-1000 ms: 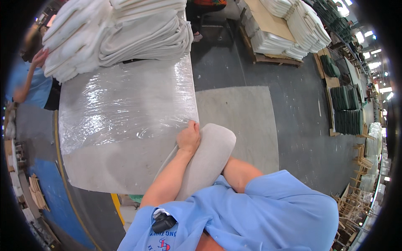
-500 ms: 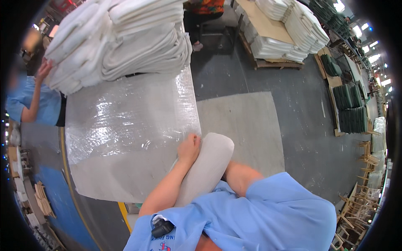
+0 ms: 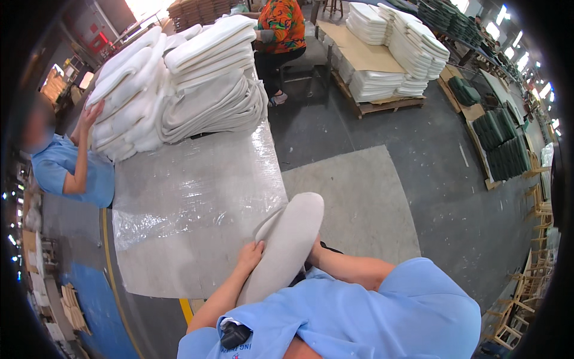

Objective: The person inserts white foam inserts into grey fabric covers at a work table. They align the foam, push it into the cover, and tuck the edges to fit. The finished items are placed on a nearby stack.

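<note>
Head view, my left hand (image 3: 250, 254): my fingers curl over the left edge of the grey cushion pad (image 3: 286, 242), closed on it.
Head view, my right hand (image 3: 315, 250): it sits against the pad's right side, mostly hidden behind it; I cannot tell how far those fingers are closed.
Cushion pad: long, rounded at its far end, held in front of my chest, its far tip over the near right corner of the desk (image 3: 179, 251).
Desk: covered in shiny clear plastic wrap.
Far on the desk: a tall stack of white pads (image 3: 179, 84).
Left: a person in a blue shirt (image 3: 72, 167) with a hand on that stack.
</note>
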A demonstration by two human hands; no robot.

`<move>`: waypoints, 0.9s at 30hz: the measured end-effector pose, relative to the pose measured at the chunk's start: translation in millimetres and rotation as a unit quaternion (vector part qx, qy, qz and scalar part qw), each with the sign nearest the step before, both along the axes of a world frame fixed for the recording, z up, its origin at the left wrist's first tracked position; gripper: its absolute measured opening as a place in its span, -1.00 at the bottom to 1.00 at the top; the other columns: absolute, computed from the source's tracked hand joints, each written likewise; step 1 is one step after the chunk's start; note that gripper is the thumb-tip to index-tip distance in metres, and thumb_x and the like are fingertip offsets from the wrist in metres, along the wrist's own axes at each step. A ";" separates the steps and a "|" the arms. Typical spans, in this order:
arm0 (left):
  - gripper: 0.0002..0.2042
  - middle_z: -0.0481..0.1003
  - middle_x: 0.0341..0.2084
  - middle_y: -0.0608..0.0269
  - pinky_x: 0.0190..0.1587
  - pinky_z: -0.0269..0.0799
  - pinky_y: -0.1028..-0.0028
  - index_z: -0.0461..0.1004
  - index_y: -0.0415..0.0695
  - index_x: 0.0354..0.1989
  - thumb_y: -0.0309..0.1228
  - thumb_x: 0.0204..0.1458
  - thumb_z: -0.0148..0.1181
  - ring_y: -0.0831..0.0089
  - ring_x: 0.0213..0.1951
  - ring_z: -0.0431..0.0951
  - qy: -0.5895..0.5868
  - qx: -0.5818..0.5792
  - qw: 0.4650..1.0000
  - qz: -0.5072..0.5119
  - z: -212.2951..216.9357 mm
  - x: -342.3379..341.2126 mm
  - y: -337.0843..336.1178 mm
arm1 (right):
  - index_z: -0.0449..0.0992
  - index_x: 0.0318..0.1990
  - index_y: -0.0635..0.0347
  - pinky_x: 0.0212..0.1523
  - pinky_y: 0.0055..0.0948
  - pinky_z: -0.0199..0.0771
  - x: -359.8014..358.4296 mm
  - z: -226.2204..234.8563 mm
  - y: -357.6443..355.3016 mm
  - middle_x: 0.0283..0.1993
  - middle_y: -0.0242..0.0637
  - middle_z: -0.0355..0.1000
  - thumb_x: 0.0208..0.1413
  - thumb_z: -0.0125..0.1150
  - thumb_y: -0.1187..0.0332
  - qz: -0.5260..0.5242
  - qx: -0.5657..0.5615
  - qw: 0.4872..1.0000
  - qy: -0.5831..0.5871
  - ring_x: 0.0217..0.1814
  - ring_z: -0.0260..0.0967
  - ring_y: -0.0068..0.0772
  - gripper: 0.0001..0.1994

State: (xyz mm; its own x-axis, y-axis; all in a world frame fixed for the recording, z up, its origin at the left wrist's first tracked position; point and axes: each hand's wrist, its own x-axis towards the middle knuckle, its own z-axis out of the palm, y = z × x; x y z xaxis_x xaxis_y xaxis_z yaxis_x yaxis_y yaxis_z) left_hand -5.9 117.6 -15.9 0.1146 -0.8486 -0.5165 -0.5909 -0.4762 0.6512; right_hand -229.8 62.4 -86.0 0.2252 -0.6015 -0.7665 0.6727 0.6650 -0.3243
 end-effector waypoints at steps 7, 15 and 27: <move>-0.41 0.60 -0.15 -0.43 0.03 0.48 0.05 0.60 -0.42 -0.07 0.02 0.36 0.01 -0.24 -0.02 0.61 0.125 0.090 0.974 0.168 -11.1 -14.0 -22.7 | 0.47 0.19 0.33 0.11 -0.11 0.64 -2.4 30.9 -40.4 0.15 -0.14 0.58 0.44 -0.14 0.28 0.010 -0.079 0.992 0.097 0.11 0.57 -0.12 -0.62; -0.51 0.59 -0.23 -0.43 0.00 0.46 -0.11 0.59 -0.38 -0.14 -0.10 0.41 -0.06 -0.31 -0.11 0.62 -0.119 -0.037 0.990 0.067 -29.7 -37.3 -32.5 | 0.52 0.19 0.30 0.16 -0.08 0.59 -6.2 14.1 -18.6 0.17 -0.03 0.58 0.39 0.01 0.18 -0.033 0.026 0.998 0.049 0.16 0.57 0.04 -0.59; -0.57 0.62 -0.36 -0.27 -0.12 0.47 -0.18 0.45 -0.22 -0.13 -0.07 0.45 -0.16 -0.33 -0.24 0.63 -0.140 0.007 0.984 0.106 -16.8 -42.8 -31.0 | 0.53 0.18 0.28 0.14 -0.09 0.60 23.9 -40.4 -17.9 0.16 -0.01 0.58 0.37 0.06 0.18 0.133 0.027 0.983 0.123 0.14 0.58 0.02 -0.59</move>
